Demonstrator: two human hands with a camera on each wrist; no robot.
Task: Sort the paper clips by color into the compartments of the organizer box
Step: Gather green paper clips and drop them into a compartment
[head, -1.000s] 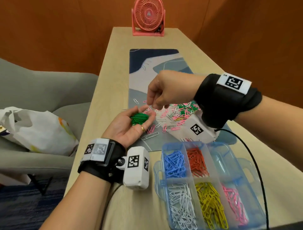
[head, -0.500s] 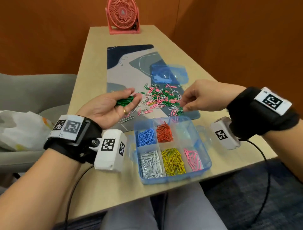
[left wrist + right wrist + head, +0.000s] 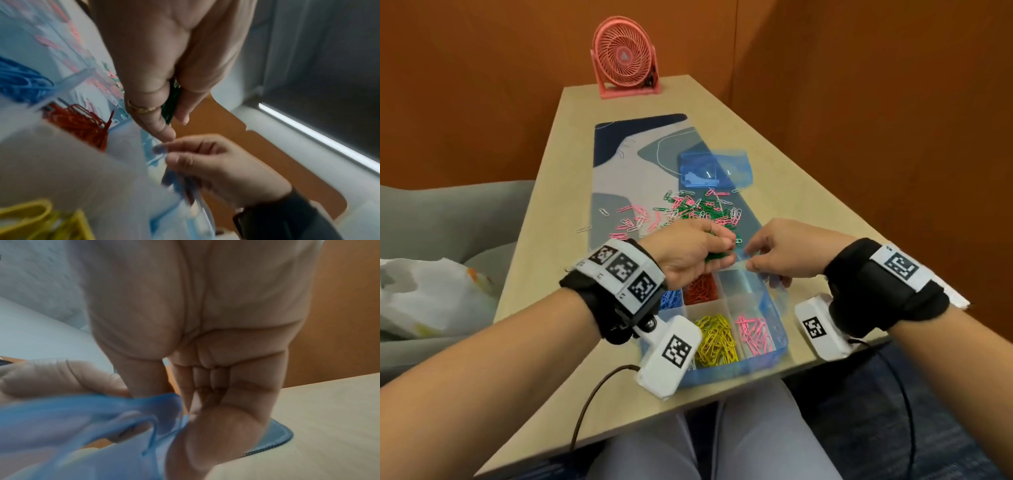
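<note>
Left hand (image 3: pixel 690 248) clutching green clips (image 3: pixel 714 256), right hand (image 3: pixel 784 251) pinching organizer box (image 3: pixel 774 301) rim

The head camera looked forward and down along the table (image 3: pixel 544 219) from the near end. The left wrist camera sat close behind the left hand (image 3: pixel 164 65), facing its fingers over the organizer box (image 3: pixel 68 81). The right wrist camera looked past the right hand (image 3: pixel 205 321). All shared the box's far right corner.

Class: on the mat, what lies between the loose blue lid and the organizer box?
In the head view, a scatter of loose green, pink and white paper clips lies on the mat between the blue lid and the organizer box.
</note>
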